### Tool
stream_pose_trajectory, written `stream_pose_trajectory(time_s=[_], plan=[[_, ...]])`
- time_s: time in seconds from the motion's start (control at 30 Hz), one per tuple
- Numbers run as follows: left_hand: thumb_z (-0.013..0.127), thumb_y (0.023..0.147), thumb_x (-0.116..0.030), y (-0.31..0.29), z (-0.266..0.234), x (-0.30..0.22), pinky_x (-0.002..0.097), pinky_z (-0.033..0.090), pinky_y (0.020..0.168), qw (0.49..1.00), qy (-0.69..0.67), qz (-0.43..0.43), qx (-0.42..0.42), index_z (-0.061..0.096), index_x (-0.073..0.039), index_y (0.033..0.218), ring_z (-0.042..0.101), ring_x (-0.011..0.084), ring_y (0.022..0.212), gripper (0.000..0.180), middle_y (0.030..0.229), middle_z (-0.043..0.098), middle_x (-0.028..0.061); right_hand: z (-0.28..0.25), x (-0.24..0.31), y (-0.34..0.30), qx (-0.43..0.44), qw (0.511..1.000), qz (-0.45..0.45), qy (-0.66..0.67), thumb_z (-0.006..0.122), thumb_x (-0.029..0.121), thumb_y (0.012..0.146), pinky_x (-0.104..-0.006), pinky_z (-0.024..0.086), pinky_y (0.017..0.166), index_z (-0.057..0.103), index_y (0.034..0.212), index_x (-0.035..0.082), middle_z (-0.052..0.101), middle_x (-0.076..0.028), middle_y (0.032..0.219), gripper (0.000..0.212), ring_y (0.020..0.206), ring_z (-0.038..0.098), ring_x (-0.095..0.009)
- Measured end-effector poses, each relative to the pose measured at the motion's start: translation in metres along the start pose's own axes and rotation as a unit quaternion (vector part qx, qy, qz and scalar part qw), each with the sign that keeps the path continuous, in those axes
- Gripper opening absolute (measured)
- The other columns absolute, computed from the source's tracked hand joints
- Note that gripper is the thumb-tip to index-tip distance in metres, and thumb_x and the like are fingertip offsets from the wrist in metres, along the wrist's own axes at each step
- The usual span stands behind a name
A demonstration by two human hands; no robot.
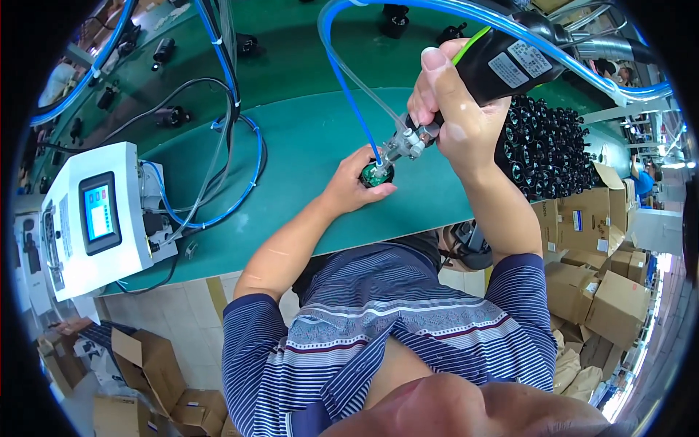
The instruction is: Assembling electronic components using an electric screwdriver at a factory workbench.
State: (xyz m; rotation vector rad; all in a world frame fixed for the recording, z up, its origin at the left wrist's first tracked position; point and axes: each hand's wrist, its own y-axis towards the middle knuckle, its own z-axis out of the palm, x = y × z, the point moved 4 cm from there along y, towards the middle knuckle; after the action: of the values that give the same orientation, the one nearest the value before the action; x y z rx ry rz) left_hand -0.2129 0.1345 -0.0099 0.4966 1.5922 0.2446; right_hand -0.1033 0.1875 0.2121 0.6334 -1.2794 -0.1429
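My right hand (466, 116) is wrapped around a black power screwdriver (510, 62) with white labels and a green stripe. The metal nose (404, 146) of the tool points down and left, fed by a thin blue hose and a clear one. Its tip meets a round black housing (377, 175) that has a green circuit board inside. My left hand (353, 182) closes around this housing on the green bench, thumb on the near side and fingers on the far side. The tool's nose partly hides the board, so a screw cannot be made out.
A white control box (98, 218) with a touchscreen stands at the left, trailing blue and clear hoses. Many black round parts (542, 146) are massed at the right. Cardboard boxes (615, 306) pile up below right. Several black parts lie on the green conveyor (291, 65) beyond the bench.
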Motion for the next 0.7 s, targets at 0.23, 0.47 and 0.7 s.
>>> stream_pose_trajectory(time_s=[0.23, 0.47, 0.7], plan=[[0.088, 0.074, -0.015, -0.009, 0.005, 0.013, 0.0349, 0.051, 0.085, 1.000, -0.021, -0.011, -0.014, 0.063, -0.005, 0.127, 0.063, 0.0269, 0.092, 0.060, 0.115, 0.067, 0.0110, 0.001, -0.002, -0.007, -0.003, 1.000, -0.009, 0.010, 0.065, 0.005, 0.098, -0.0252, 0.040, 0.045, 0.061, 0.102, 0.005, 0.050, -0.002, 0.062, 0.005, 0.046, 0.046, -0.012], [0.086, 0.076, -0.013, -0.012, 0.004, 0.018, 0.0346, 0.052, 0.087, 0.997, -0.067, -0.035, 0.004, 0.059, -0.003, 0.133, 0.064, 0.0253, 0.093, 0.063, 0.122, 0.066, 0.0120, 0.001, 0.027, 0.009, -0.022, 1.000, 0.017, 0.006, 0.066, 0.005, 0.098, -0.0255, 0.040, 0.045, 0.062, 0.103, 0.005, 0.050, -0.003, 0.061, 0.006, 0.047, 0.047, -0.012], [0.089, 0.071, -0.009, -0.013, 0.006, 0.018, 0.0354, 0.052, 0.090, 0.997, -0.060, 0.014, -0.039, 0.062, -0.005, 0.131, 0.064, 0.0255, 0.098, 0.066, 0.123, 0.068, 0.0113, 0.012, 0.046, 0.008, -0.024, 0.999, 0.019, 0.026, 0.066, 0.006, 0.098, -0.0254, 0.040, 0.046, 0.063, 0.102, 0.005, 0.050, -0.002, 0.061, 0.005, 0.046, 0.047, -0.011]])
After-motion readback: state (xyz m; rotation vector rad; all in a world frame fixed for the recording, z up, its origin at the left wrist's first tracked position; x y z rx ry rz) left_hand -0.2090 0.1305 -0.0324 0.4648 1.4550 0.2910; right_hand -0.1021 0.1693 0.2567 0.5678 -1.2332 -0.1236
